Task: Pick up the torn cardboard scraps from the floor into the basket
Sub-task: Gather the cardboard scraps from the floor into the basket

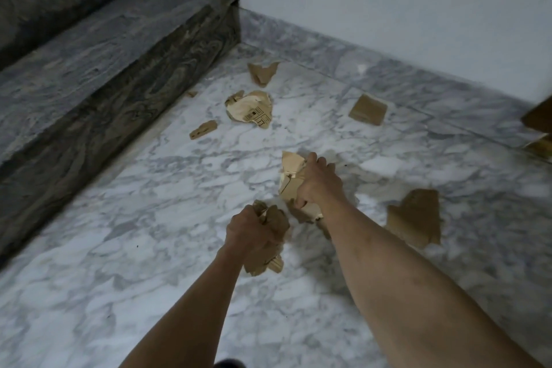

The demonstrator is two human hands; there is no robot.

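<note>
Marble floor (pixel 149 218), grey-veined, dark stone step (pixel 119 69) at left, white wall (pixel 388 9) beyond. Nearest: left hand (pixel 248 230) clenched round a crumpled wad of scraps (pixel 268 260). Just past it, right hand (pixel 319 185) gripping a pale torn piece (pixel 291 170). Large brown scrap (pixel 415 218) flat on floor, right of that forearm. Farther: printed scrap (pixel 251 110), small strip (pixel 203 129), square piece (pixel 368 110), notched scrap (pixel 263 73). Likely light, stiff, creasable; best pinched at raised torn edges. Basket not in view.

both hands (pixel 248 233) (pixel 316 185) clenched, arms outstretched
</note>
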